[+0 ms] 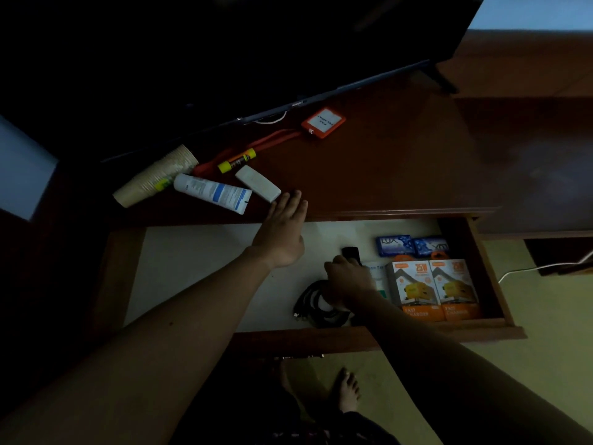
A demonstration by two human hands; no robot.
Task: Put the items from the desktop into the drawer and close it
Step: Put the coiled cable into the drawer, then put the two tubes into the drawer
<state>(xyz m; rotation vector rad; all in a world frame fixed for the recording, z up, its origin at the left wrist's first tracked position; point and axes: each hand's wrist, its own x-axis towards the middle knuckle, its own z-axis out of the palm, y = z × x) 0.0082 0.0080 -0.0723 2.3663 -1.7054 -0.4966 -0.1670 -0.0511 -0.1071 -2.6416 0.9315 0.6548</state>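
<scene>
Drawer (491,277) is seen pulled out below the desk (385,162) edge; white lining exposed.

Left hand (282,229) is extended from above the drawer to the desk edge, fingers straight and close together, nothing held; fingertips lie just beside the near end of the white bar (258,187); contact cannot be told.

Right hand (348,277) is lowered inside the drawer, fingers curled round a black object (351,254); identity of the object not resolved in the dim light. A black cable coil (316,305) lies in the drawer just under this hand.

Also in the drawer, right of the hand: two blue soap packs (412,245) toward the back, two orange charger boxes (433,289) toward the front, side by side.

Still on the desk, behind the drawer: tube (213,192), cup stack (157,176) lying on its side, glue stick (237,160), orange tag (323,122) with strap. The bar touches the tube's end.
</scene>
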